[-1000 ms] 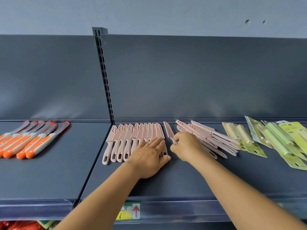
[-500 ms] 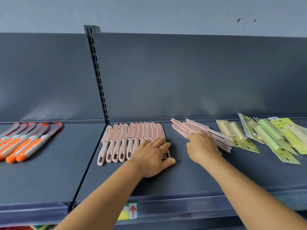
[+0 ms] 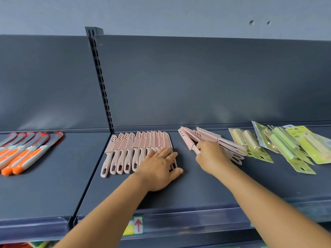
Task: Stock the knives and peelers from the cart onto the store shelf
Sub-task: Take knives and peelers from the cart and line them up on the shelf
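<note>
Fingers of the right hand point(image 3: 211, 156), a second ago placing one, now pinched another knife point(image 3: 188, 143) from the pile point(image 3: 231, 146); left hand point(image 3: 157, 169) stayed flat, steadying the row point(image 3: 139, 145).

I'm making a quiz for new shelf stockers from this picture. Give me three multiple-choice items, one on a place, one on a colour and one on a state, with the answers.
1. Where do the orange-handled knives lie?
A. left shelf bay
B. among the peelers
C. under the right hand

2. What colour are the carded peelers at the right?
A. pink
B. orange
C. yellow-green

3. What is the left hand doing?
A. lifting a knife
B. lying flat on the neat pink knife row
C. hanging off the shelf

Answers: 1 A, they lie left of the slotted upright; 2 C, their cards are yellow-green; 3 B, its straight fingers lie over the handles, while the right hand grips a knife from the loose pink pile.
</note>
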A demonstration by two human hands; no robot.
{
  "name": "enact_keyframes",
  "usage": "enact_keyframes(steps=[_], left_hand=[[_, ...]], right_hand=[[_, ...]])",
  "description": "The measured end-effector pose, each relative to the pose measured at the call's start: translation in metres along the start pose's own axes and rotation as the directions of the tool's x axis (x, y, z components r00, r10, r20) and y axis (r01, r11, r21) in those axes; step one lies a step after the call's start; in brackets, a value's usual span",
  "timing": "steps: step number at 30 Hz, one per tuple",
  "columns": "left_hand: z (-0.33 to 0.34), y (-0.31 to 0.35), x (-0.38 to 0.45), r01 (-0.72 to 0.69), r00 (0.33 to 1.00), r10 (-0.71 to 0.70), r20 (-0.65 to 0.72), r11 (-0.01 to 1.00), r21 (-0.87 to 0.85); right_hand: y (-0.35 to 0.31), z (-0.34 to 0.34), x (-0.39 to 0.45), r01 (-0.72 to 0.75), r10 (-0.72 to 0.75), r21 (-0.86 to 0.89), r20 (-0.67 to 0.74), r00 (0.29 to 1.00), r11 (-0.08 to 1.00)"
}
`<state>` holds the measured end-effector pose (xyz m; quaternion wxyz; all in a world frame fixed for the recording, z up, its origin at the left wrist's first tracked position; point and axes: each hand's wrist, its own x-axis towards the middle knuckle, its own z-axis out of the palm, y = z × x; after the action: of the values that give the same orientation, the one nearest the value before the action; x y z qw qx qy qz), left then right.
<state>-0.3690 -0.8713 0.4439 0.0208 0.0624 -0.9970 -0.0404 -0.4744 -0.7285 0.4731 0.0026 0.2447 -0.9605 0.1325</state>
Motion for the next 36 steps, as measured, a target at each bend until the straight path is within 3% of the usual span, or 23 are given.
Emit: enact_keyframes(steps=[3, 12, 20, 29, 36], left_hand=[[0.000, 0.001, 0.001, 0.009, 1.000, -0.009, 0.001, 1.000, -0.001], [0.000, 0.002, -0.001, 0.022, 1.000, -0.022, 0.002, 1.000, 0.001], [0.001, 0.001, 0.000, 0.033, 0.999, -0.033, -0.001, 0.999, -0.022], [-0.001, 0.001, -0.001, -0.002, 0.999, 0.001, -0.035, 0.999, -0.035], [-0.002, -0.002, 0.001, 0.011, 1.000, -0.011, 0.026, 1.000, -0.022]], right_hand=[[-0.004, 0.006, 0.006, -0.006, 0.005, 0.180, 0.008, 1.000, 0.984], [-0.022, 0.008, 0.008, 0.006, -0.002, -0.096, 0.037, 0.999, 0.995], [-0.036, 0.008, 0.015, 0.000, -0.002, 0.061, 0.043, 0.999, 0.998], [-0.047, 0.015, 0.012, 0.102, -0.106, 0.069, 0.061, 0.992, 0.992], [-0.048, 0.005, 0.002, 0.058, -0.047, -0.112, 0.103, 0.994, 0.992]])
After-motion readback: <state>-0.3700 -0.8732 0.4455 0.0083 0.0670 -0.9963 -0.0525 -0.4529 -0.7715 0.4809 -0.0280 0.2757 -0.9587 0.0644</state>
